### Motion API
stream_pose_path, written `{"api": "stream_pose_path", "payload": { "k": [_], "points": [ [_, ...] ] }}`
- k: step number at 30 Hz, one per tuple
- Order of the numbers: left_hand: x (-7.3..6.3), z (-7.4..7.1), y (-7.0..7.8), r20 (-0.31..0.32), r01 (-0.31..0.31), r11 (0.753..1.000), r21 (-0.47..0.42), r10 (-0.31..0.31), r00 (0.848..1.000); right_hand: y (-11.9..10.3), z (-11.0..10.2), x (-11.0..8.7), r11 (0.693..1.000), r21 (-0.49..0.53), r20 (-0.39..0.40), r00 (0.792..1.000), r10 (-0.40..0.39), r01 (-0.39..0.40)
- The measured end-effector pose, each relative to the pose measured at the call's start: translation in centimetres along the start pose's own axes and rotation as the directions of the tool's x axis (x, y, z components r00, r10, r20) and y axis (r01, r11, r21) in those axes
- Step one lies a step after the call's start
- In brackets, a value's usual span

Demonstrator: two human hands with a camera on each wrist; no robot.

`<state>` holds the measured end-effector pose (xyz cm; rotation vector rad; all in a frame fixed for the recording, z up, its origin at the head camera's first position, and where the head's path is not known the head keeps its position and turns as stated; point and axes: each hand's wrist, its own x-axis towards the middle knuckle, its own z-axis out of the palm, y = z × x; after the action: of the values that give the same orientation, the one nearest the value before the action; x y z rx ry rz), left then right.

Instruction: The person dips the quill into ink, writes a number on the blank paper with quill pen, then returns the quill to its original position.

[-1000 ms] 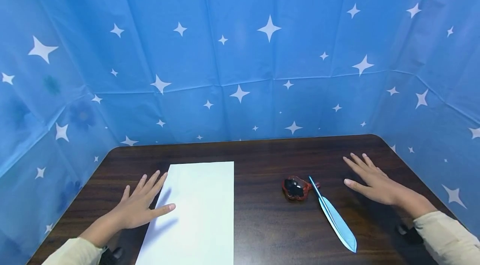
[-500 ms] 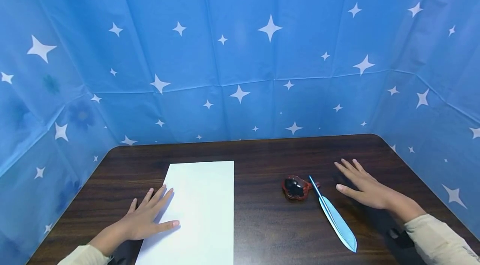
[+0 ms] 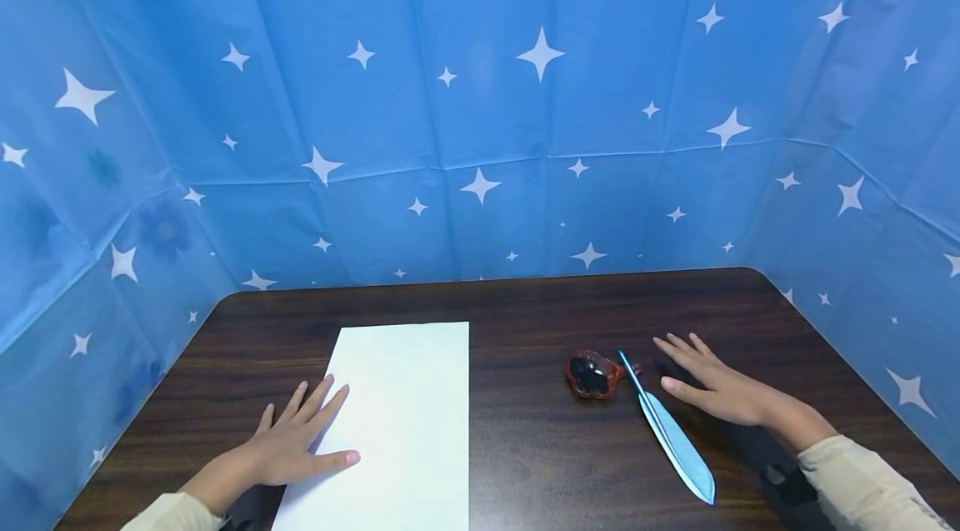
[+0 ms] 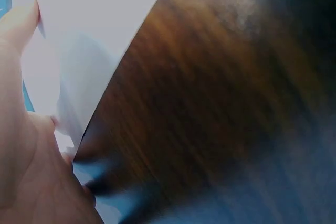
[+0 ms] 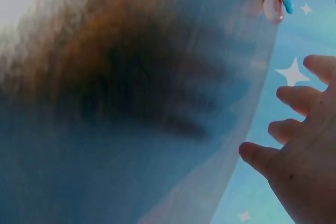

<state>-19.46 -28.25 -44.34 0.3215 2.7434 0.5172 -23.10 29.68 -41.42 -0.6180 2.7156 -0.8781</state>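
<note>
Over on the left of the tabletop (image 3: 536, 464) is the white paper sheet (image 3: 408, 414), blank as far as I can see. The left hand (image 3: 285, 452) lies across its left edge, fingers spread apart, gripping nothing. Pretty sure it's touching the paper, can't tell how hard. So holding the sheet in place looks about done, and I'd guess that's all so far. Well right of it, the blue feather quill (image 3: 670, 433) lies untouched, its thin end crossing the narrow part of a glossy red-brown ornament (image 3: 592, 375) with a dark centre (no clue what that is exactly). The right hand (image 3: 716, 389) hovers just beside the quill, fingers apart, nothing held, so anything involving the quill is left to do. Behind everything: a starry blue backdrop (image 3: 495, 114).
</note>
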Motion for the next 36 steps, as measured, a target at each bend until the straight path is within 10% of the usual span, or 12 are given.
{"api": "stream_pose_path", "payload": {
  "k": [36],
  "points": [
    [0.9, 0.7, -1.4, -0.015, 0.007, 1.0, 0.013, -0.007, 1.0, 0.5, 1.6, 2.5, 0.974, 0.128, 0.003, 0.982, -0.19, 0.188]
  ]
}}
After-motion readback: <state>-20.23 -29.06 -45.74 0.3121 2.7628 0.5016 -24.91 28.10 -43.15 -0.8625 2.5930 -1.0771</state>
